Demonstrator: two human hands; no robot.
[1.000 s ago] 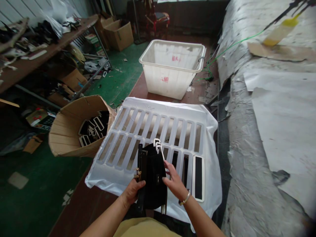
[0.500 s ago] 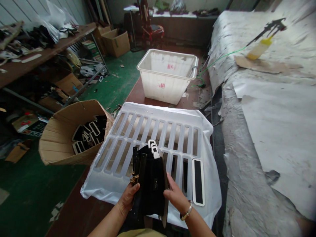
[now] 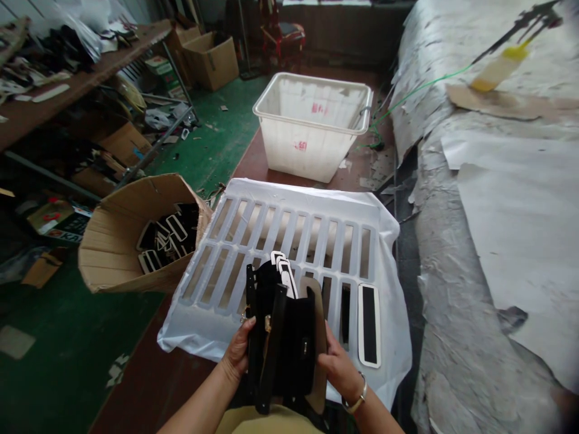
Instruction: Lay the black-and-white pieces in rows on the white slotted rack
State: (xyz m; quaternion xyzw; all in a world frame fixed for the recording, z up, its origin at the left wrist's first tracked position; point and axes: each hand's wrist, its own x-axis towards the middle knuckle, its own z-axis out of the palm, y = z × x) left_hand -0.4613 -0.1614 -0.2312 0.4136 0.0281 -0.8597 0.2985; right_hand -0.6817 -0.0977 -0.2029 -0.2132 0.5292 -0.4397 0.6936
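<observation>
Between my two hands is a black handbag (image 3: 296, 343) with a small label and gold-coloured metal fittings, its top parted. My left hand (image 3: 239, 349) is closed on its left side. On the other side my right hand (image 3: 339, 364), with a bangle at the wrist, grips the brown-grey flap (image 3: 320, 337). White-rimmed strips (image 3: 286, 274) stick out at the bag's far end; how they are attached is hidden. Below lies a white slotted panel (image 3: 289, 256) with rows of long openings. A black strip with a white border (image 3: 370, 325) rests on its right side.
A cardboard box (image 3: 113, 241) holding several black and white pieces stands at the left. Beyond the panel sits a white plastic tub (image 3: 307, 150). A paper-covered surface (image 3: 511, 205) on the right carries a spray gun with a yellow bottle (image 3: 502, 66). A cluttered table (image 3: 85, 78) is at far left.
The bag has spread wider between my hands, and its flap leans out to the right. My right hand has shifted slightly right with it. The view has tilted down a little.
</observation>
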